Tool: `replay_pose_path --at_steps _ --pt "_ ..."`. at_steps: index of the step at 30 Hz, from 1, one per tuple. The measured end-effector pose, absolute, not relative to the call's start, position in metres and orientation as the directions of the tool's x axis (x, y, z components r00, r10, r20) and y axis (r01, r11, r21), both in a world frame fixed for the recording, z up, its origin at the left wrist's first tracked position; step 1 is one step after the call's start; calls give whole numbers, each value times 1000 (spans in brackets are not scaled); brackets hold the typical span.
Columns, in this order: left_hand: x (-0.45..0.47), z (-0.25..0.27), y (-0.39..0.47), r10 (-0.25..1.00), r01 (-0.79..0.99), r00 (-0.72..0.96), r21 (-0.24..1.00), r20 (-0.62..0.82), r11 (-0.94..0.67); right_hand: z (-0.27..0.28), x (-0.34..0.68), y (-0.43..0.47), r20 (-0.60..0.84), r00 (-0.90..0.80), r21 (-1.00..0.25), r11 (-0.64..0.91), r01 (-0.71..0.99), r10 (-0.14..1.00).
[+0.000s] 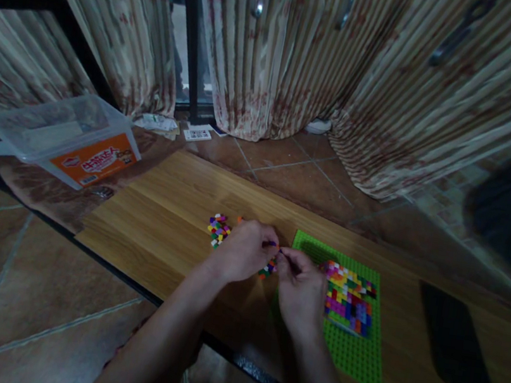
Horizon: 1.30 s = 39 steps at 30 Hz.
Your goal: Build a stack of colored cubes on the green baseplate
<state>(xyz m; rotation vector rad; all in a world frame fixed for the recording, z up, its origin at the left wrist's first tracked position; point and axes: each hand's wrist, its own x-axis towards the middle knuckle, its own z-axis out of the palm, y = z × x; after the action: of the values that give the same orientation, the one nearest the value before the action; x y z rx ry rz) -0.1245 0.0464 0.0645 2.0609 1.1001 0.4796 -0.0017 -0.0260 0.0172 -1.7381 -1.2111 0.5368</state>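
Observation:
My left hand (244, 250) is closed in a pinch over the wooden table, with a small dark toy brick at its fingertips. My right hand (302, 291) meets it there, thumb and fingers also pinched on a tiny dark brick; the pieces are too small to make out fully. A few loose bricks (266, 272) lie below and between the hands. To the left of my left hand is a pile of mixed coloured bricks (219, 229), partly covered by it. Beside my right hand, a green studded baseplate (350, 358) carries a block of multicoloured bricks (349, 298).
A dark flat object (458, 343) lies on the right of the wooden table (152, 208). A clear plastic bin (71, 138) with an orange label stands at the far left. Papers (197, 133) are on the tiled floor by the striped curtains (256, 57).

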Motion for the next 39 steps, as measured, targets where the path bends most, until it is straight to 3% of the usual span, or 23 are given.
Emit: replay_pose_path --at_steps 12,21,26,33,39 --pt "-134 63 51 760 514 650 743 -12 -428 14 -1 -23 130 357 -875 -62 479 925" --pt "-118 61 42 835 598 550 689 19 -410 13 -2 -24 148 418 -850 -101 517 896" --pt "-127 58 49 871 618 489 691 36 -375 12 0 -23 207 397 -786 -89 612 894" --pt "-150 56 61 855 661 516 659 -53 -358 11 0 -25 274 327 -652 -75 755 904" --pt "-152 55 62 848 670 525 648 -69 -362 19 -2 -27 276 248 -633 -19 774 928"
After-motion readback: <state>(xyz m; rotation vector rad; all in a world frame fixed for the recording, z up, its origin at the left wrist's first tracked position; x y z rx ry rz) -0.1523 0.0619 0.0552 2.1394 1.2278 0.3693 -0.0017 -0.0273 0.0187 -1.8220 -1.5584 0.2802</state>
